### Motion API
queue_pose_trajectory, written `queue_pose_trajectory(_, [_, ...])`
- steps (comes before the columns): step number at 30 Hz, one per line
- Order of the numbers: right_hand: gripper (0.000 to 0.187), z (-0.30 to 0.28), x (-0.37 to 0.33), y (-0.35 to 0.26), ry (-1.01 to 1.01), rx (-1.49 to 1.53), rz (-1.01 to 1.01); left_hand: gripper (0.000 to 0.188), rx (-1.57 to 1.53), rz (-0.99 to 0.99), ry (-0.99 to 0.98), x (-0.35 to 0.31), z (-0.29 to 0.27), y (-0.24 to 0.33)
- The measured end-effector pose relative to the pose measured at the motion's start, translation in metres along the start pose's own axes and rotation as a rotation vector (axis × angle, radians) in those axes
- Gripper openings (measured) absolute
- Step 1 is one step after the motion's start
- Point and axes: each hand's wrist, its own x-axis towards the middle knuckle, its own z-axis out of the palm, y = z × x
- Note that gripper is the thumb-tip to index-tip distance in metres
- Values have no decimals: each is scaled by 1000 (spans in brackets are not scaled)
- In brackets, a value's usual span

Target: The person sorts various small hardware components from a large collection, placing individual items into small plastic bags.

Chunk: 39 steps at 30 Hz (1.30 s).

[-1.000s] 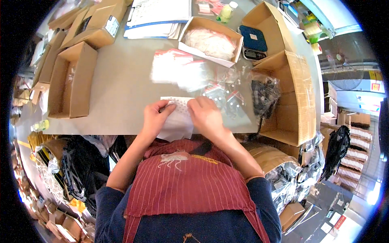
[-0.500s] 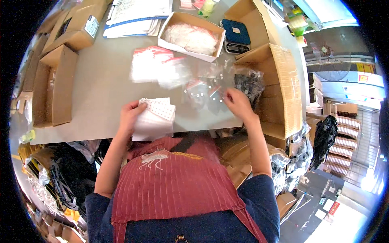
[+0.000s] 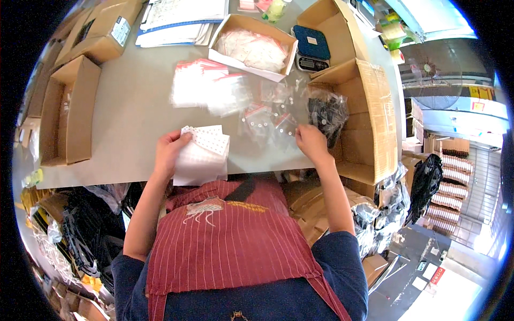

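Observation:
My left hand pinches a small stack of white sheets at its upper left corner. Rows of small round dots cover the top sheets, which hang over the near table edge. To the right, my right hand is closed, thumb and fingertips together just above the table; anything between them is too small to make out. Beside its fingertips lie several small white round pieces and clear zip bags with red strips. A clear bag of black parts rests just beyond that hand.
Stacked zip bags lie mid-table, below a white box full of filled bags. A small scale stands beside it. Cardboard boxes flank the table at right and left. Papers lie at the back.
My right hand has drawn slightly toward me and its fingers have closed up more. My left hand keeps hold of the sheets. The whole view has shifted a little.

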Motion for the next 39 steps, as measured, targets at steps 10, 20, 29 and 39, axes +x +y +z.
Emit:
queue_pose_trajectory(10, [12,-2,23,-73,109,471,-77,26,2,34,31,2,-5,-7])
queue_pose_trajectory(20, [15,32,35,-95,183,213,-97,27,-44,37,45,-6,1,-1])
queue_pose_trajectory(29, [40,2,43,-66,-21,448,239,26,-24,73,42,-1,-4,-7])
queue_pose_trajectory(39, [25,26,46,-70,107,465,142,22,14,65,-1,3,-7,-3])
